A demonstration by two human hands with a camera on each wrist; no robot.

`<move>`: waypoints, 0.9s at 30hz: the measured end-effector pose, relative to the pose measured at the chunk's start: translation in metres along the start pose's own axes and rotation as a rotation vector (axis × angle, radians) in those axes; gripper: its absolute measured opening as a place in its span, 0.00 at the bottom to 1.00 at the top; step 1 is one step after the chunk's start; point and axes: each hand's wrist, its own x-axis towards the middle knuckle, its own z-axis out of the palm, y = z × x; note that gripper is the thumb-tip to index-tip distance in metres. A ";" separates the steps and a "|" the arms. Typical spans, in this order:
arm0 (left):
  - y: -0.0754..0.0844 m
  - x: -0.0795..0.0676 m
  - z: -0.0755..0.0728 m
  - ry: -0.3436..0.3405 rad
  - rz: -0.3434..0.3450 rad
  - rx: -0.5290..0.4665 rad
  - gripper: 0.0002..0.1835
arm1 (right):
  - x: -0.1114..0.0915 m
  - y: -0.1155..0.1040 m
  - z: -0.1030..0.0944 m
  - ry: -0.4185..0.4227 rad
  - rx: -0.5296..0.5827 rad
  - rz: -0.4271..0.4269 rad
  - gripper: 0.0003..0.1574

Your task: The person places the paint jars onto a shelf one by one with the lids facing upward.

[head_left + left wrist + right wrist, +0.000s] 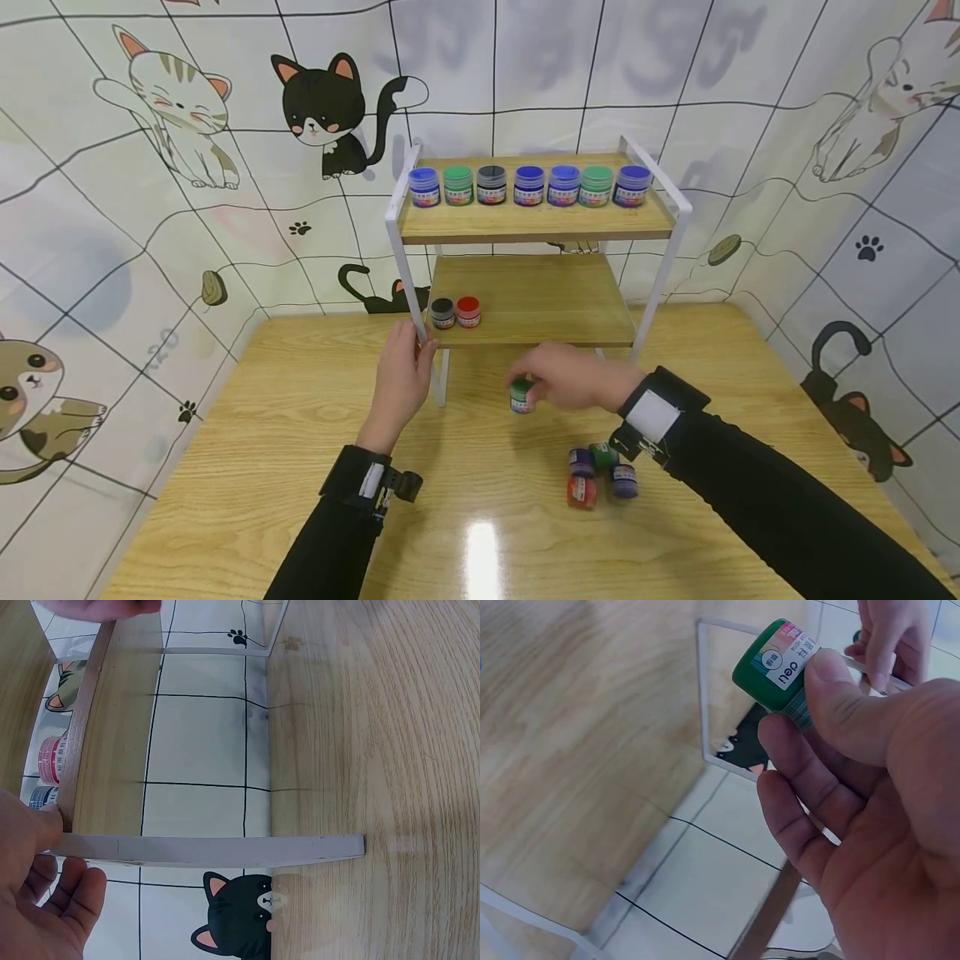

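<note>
My right hand (566, 375) pinches a small green paint jar (520, 398) between thumb and fingers, just in front of the rack's lower board (532, 292). In the right wrist view, the label of this jar (784, 664) faces the camera. My left hand (397, 375) grips the white rack frame (225, 850) at the left front corner of the lower board, thumb on the near side. A black-lidded jar (442, 313) and a red jar (468, 312) stand upright together at the left end of that board.
Several blue, green and black-lidded jars (528, 185) stand in a row on the upper board (536, 223). On the table (300, 467), a red jar (582, 492), a green jar (603, 454) and two purple jars (623, 481) lie clustered below my right forearm. A cat-print sheet (225, 275) hangs behind.
</note>
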 end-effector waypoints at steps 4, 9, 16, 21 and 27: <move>0.000 0.001 0.000 -0.001 -0.005 -0.005 0.07 | 0.004 -0.003 -0.010 0.005 -0.009 0.018 0.20; -0.001 0.001 0.000 0.002 -0.002 -0.004 0.07 | 0.009 -0.008 -0.025 0.008 -0.004 0.030 0.21; -0.003 0.001 0.000 0.005 0.003 -0.009 0.07 | 0.020 -0.013 -0.046 0.069 -0.040 -0.005 0.21; -0.002 0.000 -0.001 0.009 -0.005 -0.025 0.06 | 0.029 -0.015 -0.057 0.088 -0.049 0.039 0.21; -0.002 0.001 0.000 -0.005 -0.003 -0.022 0.06 | 0.034 -0.011 -0.064 0.117 -0.056 0.094 0.21</move>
